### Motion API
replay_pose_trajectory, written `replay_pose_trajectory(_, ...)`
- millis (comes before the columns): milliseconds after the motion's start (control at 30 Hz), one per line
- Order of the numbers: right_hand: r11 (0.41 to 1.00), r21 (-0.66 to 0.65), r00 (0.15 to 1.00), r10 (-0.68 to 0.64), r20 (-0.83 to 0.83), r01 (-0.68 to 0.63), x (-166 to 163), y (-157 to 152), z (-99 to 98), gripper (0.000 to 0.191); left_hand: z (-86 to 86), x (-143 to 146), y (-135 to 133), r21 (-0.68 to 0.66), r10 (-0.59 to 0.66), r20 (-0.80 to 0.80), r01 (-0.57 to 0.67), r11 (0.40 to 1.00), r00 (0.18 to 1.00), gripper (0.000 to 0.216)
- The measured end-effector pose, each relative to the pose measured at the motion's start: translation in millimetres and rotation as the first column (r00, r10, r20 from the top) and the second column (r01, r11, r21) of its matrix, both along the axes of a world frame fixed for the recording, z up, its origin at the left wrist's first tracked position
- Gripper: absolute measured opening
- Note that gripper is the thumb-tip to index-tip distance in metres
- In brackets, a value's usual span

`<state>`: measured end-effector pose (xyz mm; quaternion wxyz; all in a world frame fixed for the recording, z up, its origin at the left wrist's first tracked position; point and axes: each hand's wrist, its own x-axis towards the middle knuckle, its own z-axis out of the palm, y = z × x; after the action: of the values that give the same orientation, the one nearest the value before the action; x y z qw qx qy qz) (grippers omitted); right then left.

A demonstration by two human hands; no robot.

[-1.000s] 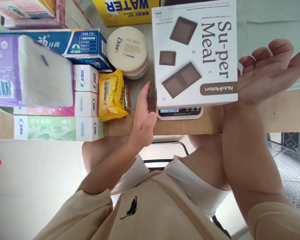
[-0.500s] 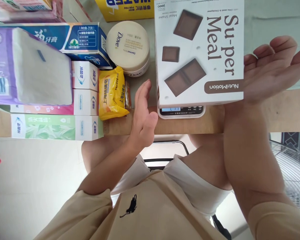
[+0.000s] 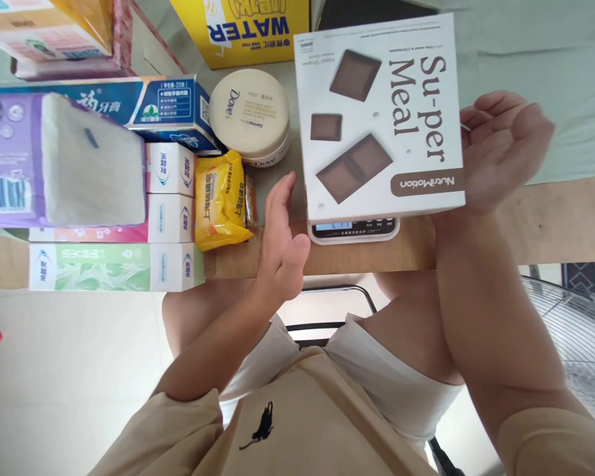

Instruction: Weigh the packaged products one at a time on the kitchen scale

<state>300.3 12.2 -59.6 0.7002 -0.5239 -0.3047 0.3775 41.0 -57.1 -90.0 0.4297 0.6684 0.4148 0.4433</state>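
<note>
1. One white Su-per Meal box is set over a digital scale; its contents are hidden.
2. Nothing is held by the left hand, its fingers loosely extended beside the box.
3. The right hand is half curled, gripping nothing; whether the box is touched cannot be told.
4. A lidded Dove jar is flanked by a yellow packet.
5. The wooden tabletop is partly covered by green cloth.

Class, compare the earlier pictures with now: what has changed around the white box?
The right hand has drawn in and turned toward the white box. The view itself shifted slightly. Nothing was visibly grasped or released. The left hand stayed open beside the box, which stayed over the scale.
</note>
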Motion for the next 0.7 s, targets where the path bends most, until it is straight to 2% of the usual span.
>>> replay_pose_trajectory(100, 0.999, 0.015, 0.999, 0.030, 0.010, -0.031, -5, 1, -1.4, 0.028, 1.5, 0, 1, 0.057, 0.019, 0.087, -0.024, 0.998, 0.996, 0.080)
replay_pose_trajectory(200, 0.996, -0.017, 0.996, 0.091, 0.000, -0.091, -8, -1, 0.2, 0.024, 5.6, -1, 2, 0.091, 0.005, 0.073, -0.012, 0.996, 0.997, 0.082)
replay_pose_trajectory(467, 0.952, -0.041, 0.952, 0.302, -0.047, -0.304, -15, -5, 4.9, 0.049, 17.1, 3, 5, 0.242, -0.002, 0.031, -0.006, 0.970, 1.000, 0.083)
replay_pose_trajectory(700, 0.922, 0.007, 0.921, 0.386, -0.059, -0.387, -25, -11, 11.2, 0.050, 19.5, 8, 5, 0.197, -0.003, -0.011, 0.005, 0.980, 1.000, 0.089)
